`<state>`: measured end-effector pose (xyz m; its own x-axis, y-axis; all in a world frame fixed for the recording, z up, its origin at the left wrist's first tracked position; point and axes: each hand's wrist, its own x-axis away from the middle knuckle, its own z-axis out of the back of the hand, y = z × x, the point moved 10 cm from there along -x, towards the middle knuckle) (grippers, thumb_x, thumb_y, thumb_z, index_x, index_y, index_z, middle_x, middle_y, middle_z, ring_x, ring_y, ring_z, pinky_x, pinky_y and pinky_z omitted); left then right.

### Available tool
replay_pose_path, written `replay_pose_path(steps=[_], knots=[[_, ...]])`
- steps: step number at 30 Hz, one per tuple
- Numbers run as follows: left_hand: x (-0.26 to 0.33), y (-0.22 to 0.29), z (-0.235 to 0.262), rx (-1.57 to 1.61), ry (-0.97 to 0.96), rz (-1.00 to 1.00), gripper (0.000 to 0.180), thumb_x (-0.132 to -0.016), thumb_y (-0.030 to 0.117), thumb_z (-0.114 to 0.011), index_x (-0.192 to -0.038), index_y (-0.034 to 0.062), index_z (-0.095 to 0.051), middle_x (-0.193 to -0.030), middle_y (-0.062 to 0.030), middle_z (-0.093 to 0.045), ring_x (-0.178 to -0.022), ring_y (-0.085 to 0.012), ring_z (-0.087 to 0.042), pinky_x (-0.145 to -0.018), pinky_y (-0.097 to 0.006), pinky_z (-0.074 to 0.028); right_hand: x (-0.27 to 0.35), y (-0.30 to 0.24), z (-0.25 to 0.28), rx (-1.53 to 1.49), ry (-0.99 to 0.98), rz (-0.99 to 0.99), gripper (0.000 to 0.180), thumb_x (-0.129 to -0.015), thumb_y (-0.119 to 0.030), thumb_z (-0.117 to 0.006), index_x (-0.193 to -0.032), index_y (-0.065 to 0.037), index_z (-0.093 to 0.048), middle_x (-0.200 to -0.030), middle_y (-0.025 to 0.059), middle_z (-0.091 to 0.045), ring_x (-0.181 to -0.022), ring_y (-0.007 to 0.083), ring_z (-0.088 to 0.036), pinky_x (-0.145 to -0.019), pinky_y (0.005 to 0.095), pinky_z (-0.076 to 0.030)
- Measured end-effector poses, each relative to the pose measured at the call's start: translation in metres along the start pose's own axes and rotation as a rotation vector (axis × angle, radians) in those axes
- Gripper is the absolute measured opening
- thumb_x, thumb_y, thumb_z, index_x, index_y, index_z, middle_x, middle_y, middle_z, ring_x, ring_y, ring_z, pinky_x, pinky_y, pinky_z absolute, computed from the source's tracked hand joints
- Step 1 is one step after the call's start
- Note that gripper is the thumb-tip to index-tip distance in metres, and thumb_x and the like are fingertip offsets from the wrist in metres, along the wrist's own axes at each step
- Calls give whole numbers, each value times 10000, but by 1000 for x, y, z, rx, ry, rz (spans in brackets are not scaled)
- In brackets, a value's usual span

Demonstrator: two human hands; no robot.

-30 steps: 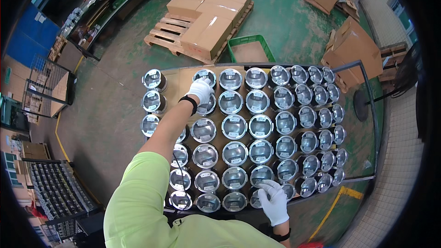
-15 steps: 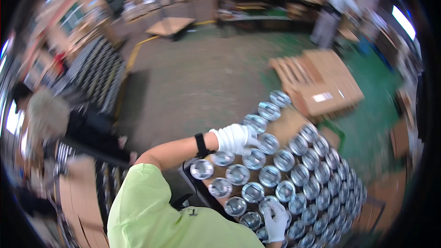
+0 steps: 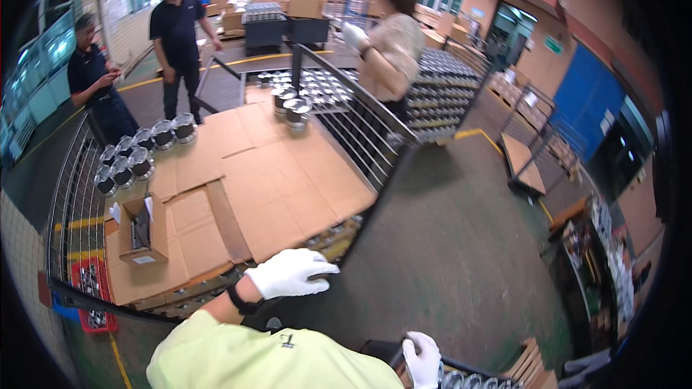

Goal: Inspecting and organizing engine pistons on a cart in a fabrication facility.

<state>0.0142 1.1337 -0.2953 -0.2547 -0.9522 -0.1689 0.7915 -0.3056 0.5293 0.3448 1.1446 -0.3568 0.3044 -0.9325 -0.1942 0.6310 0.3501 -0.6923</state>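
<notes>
Two white-gloved hands show: left hand (image 3: 290, 272), fingers loosely curled together, rests empty on the dark metal cart rail (image 3: 216, 294) beside flat brown cardboard sheets (image 3: 288, 180). Right hand (image 3: 423, 360) grips a dark edge low right, touching shiny round metal pistons (image 3: 472, 380), nearer them than left.

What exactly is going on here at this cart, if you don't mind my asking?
A person in white gloves stands between two wire-sided carts. The left hand rests on the dark rail of a cart lined with cardboard sheets, where a few shiny metal cylinders stand. The right hand grips another cart's rail. Three other people stand nearby.
</notes>
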Motion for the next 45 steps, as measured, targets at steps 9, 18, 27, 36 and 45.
replay_pose_path(steps=[9,18,27,36,45], knots=[[147,-144,108,-72,191,627,402,-855,360,-646,-1181,126,-667,-1028,-115,-674,-945,-322,-644,-813,-414,-530,-221,-326,-171,417,-529,858,169,-851,-276,-624,-901,-123,-675,-861,112,-666,-788,314,-668,-694,444,-536],[191,-173,121,13,428,929,447,-847,333,-691,-1217,88,-638,-1072,-157,-660,-1030,-347,-616,-880,-413,-506,-552,-456,-387,989,-342,882,229,-806,-149,-594,-979,-119,-740,-973,128,-727,-864,293,-707,-773,412,-552],[245,-171,65,209,582,1436,423,-873,280,-677,-1246,85,-637,-1155,-185,-658,-1061,-347,-625,-947,-419,-492,-642,-422,-549,1192,-653,1254,466,-739,-228,-760,-1198,-252,-682,-1293,89,-603,-1183,290,-596,-951,427,-488],[220,-184,80,188,685,1448,411,-873,308,-662,-1228,101,-648,-1148,-182,-657,-1058,-347,-622,-939,-418,-494,-645,-436,-569,1219,-561,1486,260,-643,-264,-698,-846,-122,-776,-939,145,-709,-904,310,-669,-818,380,-515],[229,-161,97,37,707,1351,337,-851,251,-667,-1148,91,-678,-1035,-177,-671,-975,-367,-632,-882,-431,-507,-632,-406,-523,1309,-575,1288,473,-728,-338,-662,-1114,-72,-723,-1202,157,-661,-1174,304,-602,-1022,362,-448]])
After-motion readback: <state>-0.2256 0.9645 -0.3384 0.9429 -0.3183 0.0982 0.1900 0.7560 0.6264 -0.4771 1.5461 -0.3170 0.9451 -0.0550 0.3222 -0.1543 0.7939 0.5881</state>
